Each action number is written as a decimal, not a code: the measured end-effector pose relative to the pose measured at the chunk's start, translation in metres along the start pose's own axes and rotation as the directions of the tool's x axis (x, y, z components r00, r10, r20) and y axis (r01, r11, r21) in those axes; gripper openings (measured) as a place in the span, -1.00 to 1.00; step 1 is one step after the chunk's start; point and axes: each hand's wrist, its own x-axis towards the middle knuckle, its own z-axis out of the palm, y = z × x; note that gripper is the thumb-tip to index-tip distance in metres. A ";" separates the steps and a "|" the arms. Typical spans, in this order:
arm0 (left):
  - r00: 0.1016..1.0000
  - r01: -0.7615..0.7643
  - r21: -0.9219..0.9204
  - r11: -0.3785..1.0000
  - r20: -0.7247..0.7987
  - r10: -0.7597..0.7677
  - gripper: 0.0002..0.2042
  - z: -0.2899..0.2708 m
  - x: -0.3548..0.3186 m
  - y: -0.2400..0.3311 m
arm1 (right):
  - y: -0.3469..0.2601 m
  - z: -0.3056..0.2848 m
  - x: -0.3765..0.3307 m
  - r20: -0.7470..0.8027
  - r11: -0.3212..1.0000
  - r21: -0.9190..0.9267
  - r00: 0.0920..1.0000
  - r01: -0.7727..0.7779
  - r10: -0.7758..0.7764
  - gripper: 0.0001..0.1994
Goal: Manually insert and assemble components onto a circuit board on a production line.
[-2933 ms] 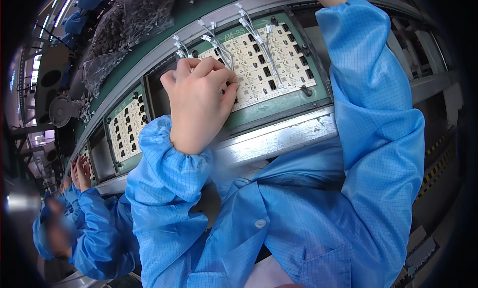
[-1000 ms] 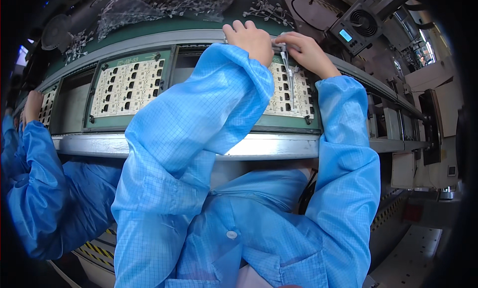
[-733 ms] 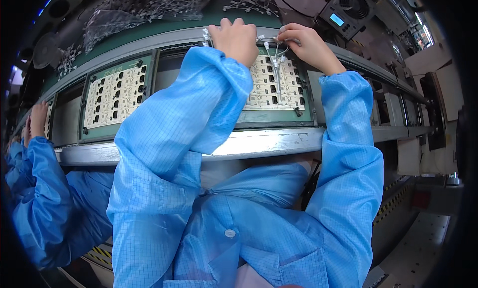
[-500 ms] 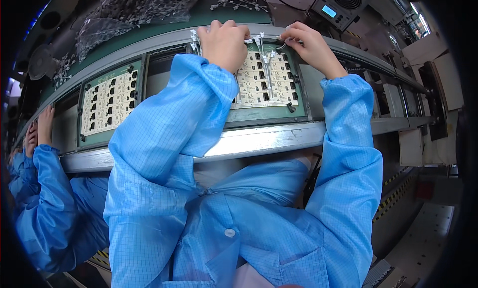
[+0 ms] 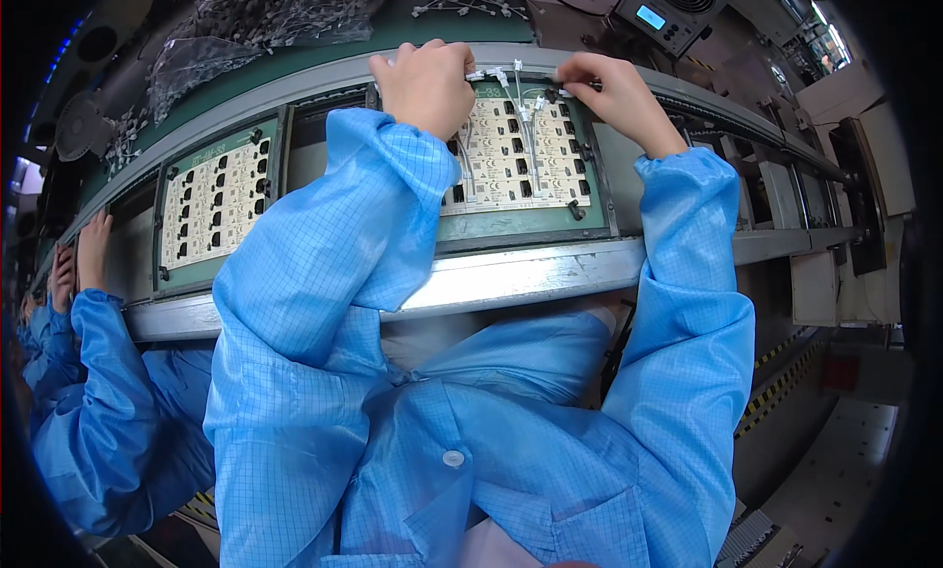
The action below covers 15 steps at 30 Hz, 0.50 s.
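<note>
A cream circuit panel (image 5: 511, 160) with rows of small black parts lies in a green carrier (image 5: 530, 224) on the conveyor, straight ahead of me. My left hand (image 5: 427, 82) is curled over the panel's far left edge. My right hand (image 5: 611, 94) pinches at the far right edge. Between the two hands runs a thin white wire strip (image 5: 516, 77) with small white pieces along it, held at both ends. Blue sleeves cover both my forearms and hide the panel's left part.
A second panel (image 5: 211, 199) sits in a carrier to the left. A co-worker's hands (image 5: 83, 258) and blue sleeve are at the far left. Clear bags of small parts (image 5: 265, 18) lie beyond the conveyor. A grey control box (image 5: 668, 3) stands at the back right. A metal rail (image 5: 530, 268) runs along the near edge.
My left hand left the panel's face and rose to its far edge, joined by my right hand. The white strip now stretches between them. The panel has shifted in view.
</note>
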 end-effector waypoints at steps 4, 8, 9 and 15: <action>0.998 -0.027 0.041 0.999 0.062 0.024 -0.75 0.000 0.000 0.004 | -0.016 0.000 0.011 -0.120 0.974 0.048 0.967 -0.221 0.226 -0.73; 0.995 -0.046 0.072 0.996 0.095 0.039 -0.77 -0.004 -0.003 0.010 | -0.004 0.019 0.030 -0.137 0.975 -0.217 0.987 0.047 -0.078 -0.67; 0.995 -0.051 0.077 0.996 0.092 0.044 -0.77 -0.005 -0.003 0.009 | -0.001 0.025 0.035 -0.114 0.934 -0.311 0.969 0.176 -0.221 -0.69; 0.997 0.003 0.050 0.999 0.082 -0.007 -0.77 -0.003 -0.004 0.003 | -0.017 0.018 0.038 -0.033 0.953 -0.284 0.992 0.105 -0.119 -0.88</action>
